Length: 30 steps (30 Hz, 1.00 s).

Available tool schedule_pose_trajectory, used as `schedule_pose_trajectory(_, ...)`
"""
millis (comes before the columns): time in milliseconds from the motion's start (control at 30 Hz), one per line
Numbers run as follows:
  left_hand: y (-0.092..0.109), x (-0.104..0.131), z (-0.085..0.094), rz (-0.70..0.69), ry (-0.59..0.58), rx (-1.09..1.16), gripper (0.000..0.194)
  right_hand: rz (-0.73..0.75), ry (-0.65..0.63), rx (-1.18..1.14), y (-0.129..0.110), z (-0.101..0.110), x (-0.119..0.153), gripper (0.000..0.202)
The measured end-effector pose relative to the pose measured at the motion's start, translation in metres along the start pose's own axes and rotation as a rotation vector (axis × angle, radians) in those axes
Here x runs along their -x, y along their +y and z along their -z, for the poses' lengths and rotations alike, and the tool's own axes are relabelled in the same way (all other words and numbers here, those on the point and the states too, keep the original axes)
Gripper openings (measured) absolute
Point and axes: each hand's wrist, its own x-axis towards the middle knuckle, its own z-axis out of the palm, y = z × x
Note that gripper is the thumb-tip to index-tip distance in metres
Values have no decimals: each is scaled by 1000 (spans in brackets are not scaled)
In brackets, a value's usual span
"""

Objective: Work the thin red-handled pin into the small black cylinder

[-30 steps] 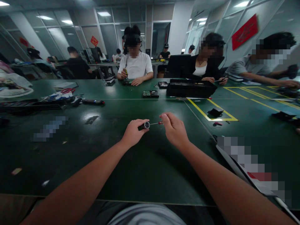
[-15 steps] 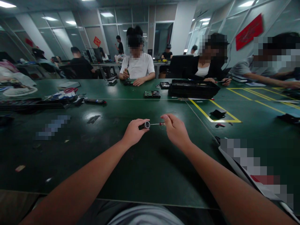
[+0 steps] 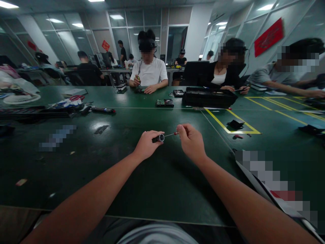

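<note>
Near the middle of the view, my left hand (image 3: pixel 147 144) is closed round a dark cylindrical part (image 3: pixel 161 138) whose round, light-rimmed end faces right and toward me. My right hand (image 3: pixel 190 140) grips a thin screwdriver (image 3: pixel 175 133) by its red handle. The metal shaft slants down to the left, and its tip is at the round end of the cylinder. Whether the tip is inside it cannot be made out. Both hands are held above the green table (image 3: pixel 157 189).
Across the table, a person in a white shirt (image 3: pixel 152 73) works beside a circuit-board device (image 3: pixel 165 102). A long black casing (image 3: pixel 209 97) lies farther right. A black tool (image 3: pixel 103 110) and red scissors (image 3: pixel 77 98) are at the left. More people sit at the right.
The cylinder and my left hand have shifted slightly right and down. The screwdriver now tilts, its handle a little higher than its tip.
</note>
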Motion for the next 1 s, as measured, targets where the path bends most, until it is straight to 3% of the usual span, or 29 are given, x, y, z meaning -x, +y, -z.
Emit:
schedule_pose_trajectory(133, -2, 0, 0, 10, 11, 2, 42, 16, -31, -51, 3, 0, 1, 26)
schedule_pose_trajectory(367, -4, -1, 1, -7, 31, -4, 41, 3, -61, 2, -2, 2, 1, 37)
schedule_pose_trajectory(533, -8, -2, 1, 17, 43, 1, 43, -25, -69, -107, -4, -2, 2, 27)
schedule_pose_trajectory(633, -4, -2, 2, -9, 41, -7, 42, -86, -16, -302, 4, -9, -1, 22)
schedule_pose_trajectory(733, 2, -3, 3, -86, 31, -59, 40, -300, 129, -589, 16, -14, -8, 27)
schedule_pose_trajectory(800, 4, -4, 3, -81, 20, -91, 40, -419, 239, -647, 23, -15, -11, 28)
schedule_pose_trajectory(1000, -1, -5, 0, -26, -19, -83, 41, -345, 226, -531, 19, -11, -10, 22)
